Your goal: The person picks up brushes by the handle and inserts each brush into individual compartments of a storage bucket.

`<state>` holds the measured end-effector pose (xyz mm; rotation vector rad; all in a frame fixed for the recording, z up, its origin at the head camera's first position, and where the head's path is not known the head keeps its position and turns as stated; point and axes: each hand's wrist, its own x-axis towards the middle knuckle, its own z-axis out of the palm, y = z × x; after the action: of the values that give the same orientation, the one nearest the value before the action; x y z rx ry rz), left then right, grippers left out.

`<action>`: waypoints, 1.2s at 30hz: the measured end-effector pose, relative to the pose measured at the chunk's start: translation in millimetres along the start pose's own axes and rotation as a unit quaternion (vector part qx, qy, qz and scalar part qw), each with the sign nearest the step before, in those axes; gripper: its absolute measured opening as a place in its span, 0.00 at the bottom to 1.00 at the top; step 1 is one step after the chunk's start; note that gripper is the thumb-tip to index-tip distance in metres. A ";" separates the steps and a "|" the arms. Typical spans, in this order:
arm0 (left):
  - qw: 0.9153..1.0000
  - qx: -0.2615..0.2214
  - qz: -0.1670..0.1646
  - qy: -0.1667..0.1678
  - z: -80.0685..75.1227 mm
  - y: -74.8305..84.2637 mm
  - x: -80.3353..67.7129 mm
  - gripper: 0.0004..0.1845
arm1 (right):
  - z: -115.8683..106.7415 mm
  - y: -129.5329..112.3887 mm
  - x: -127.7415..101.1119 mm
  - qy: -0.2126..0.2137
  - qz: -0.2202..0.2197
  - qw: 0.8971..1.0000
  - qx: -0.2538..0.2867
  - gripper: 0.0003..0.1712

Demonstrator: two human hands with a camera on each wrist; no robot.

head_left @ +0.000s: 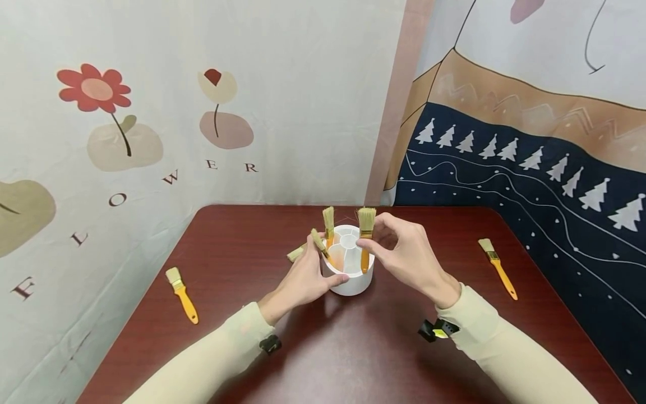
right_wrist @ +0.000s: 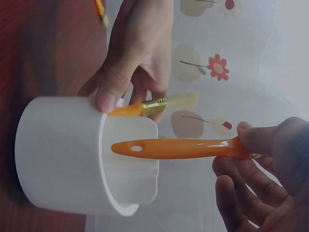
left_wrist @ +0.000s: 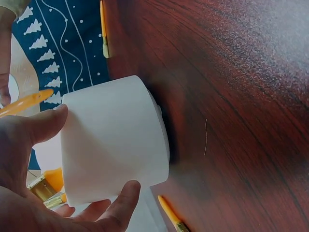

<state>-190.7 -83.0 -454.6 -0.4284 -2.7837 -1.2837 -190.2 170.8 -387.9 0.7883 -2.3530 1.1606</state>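
A white round holder (head_left: 348, 287) with several compartments stands on the table, its open top facing up. My left hand (head_left: 305, 279) grips its left side, thumb at the front rim and fingers round the wall in the left wrist view. Two paintbrushes stand in the holder, bristles up: one upright brush (head_left: 329, 217) and one leaning brush (head_left: 318, 241) beside my left hand. My right hand (head_left: 411, 255) pinches another paintbrush (right_wrist: 176, 149) near its metal band, bristles up. That brush's orange handle points down over the right part of the holder's opening.
One paintbrush (head_left: 183, 297) lies at the table's left, another brush (head_left: 497, 269) at the right. Behind my left hand a further brush (head_left: 296, 254) lies partly hidden. Printed cloths (head_left: 313, 112) hang behind and beside the dark red table (head_left: 242, 247).
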 end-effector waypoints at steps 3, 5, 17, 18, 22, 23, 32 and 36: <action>1.000 0.001 -0.004 -0.004 -0.5 0.5 0.2 0.62 | 7.0 1.5 1.7 0.005 -0.021 1.000 0.006 0.16; 1.000 0.002 -0.006 -0.007 -0.4 0.5 0.1 0.62 | 12.1 4.3 1.4 0.000 -0.037 0.999 0.002 0.15; 1.000 0.003 -0.007 -0.008 -0.6 0.1 2.5 0.64 | 33.2 29.7 -6.8 -0.075 -0.129 0.988 -0.030 0.12; 1.000 0.002 -0.007 -0.008 -0.7 -0.1 2.2 0.64 | 34.3 31.2 -7.9 -0.081 -0.131 0.987 -0.037 0.12; 1.000 -0.001 -0.004 -0.011 -1.2 -0.2 1.9 0.63 | 35.5 33.9 -12.4 -0.101 -0.131 0.985 -0.054 0.11; 1.000 -0.002 -0.002 -0.011 -1.0 -0.4 2.0 0.63 | 35.2 34.2 -13.4 -0.106 -0.130 0.984 -0.052 0.12; 1.000 -0.002 0.010 -0.011 -1.5 -0.5 3.5 0.60 | 15.8 43.5 -12.9 -0.078 -0.111 0.991 -0.021 0.15; 1.000 -0.006 0.008 -0.009 -1.7 -1.8 3.3 0.59 | -4.1 61.0 -11.2 -0.034 -0.044 0.996 -0.071 0.10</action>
<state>-194.5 -84.6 -454.3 -0.4650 -2.7829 -1.3009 -220.3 207.9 -427.7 0.8849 -2.3983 0.9314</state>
